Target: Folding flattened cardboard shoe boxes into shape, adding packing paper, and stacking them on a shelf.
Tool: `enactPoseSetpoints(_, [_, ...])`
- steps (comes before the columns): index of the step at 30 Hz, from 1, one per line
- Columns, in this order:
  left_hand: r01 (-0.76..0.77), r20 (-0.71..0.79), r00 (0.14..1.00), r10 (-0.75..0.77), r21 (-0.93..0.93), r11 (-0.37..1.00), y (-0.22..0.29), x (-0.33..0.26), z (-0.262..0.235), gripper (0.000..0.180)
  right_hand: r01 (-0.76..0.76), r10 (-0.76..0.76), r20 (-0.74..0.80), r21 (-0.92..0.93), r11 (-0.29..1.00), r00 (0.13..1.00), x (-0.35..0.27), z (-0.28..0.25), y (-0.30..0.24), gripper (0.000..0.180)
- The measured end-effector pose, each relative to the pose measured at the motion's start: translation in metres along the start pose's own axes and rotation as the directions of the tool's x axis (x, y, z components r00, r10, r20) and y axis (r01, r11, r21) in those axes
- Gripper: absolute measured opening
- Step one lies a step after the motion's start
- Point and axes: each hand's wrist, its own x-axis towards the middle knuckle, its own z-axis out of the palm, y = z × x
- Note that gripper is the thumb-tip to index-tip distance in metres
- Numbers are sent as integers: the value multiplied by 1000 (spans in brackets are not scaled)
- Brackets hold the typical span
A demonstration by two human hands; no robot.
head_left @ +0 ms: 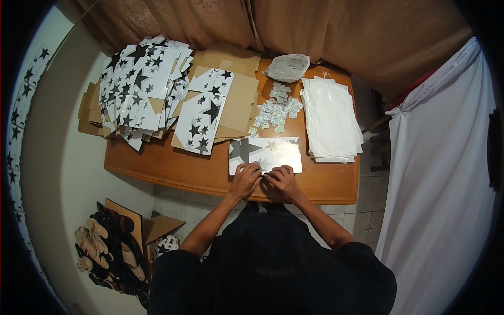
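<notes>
A white shoebox-like carton [286, 148] with black and grey stars lies at the table's near edge, directly in front of me. Its top looks flat and shiny under the light. At its near side, my left hand [246, 180] has its fingers bent and closed on the edge. Close beside it, my right hand [283, 180] grips the same edge, its fingers curled over the top. The thumbs almost meet at the middle; a small dark spot shows between them, too small to make out. The carton's front face is hidden by my hands.
Beyond the carton lie small loose sachets [278, 111] and a clear plastic bag [287, 68]. White paper sheets [331, 121] are stacked at right. Star-printed flat cartons [142, 86] and brown-sided ones [239, 107] pile up at left. Several shoes [113, 249] sit low at left.
</notes>
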Motion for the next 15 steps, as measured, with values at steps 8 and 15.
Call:
enactPoseSetpoints(8, [-44, -26, 999, 44, 1, 999, -4, 3, 6, 20, 54, -55, -25, -35, 998, 998, -1, 2, 2, 36])
enactPoseSetpoints(15, [-91, 4, 996, 91, 17, 996, -11, 2, 14, 19, 67, -67, -4, -38, 997, 998, -8, 13, 11, 33])
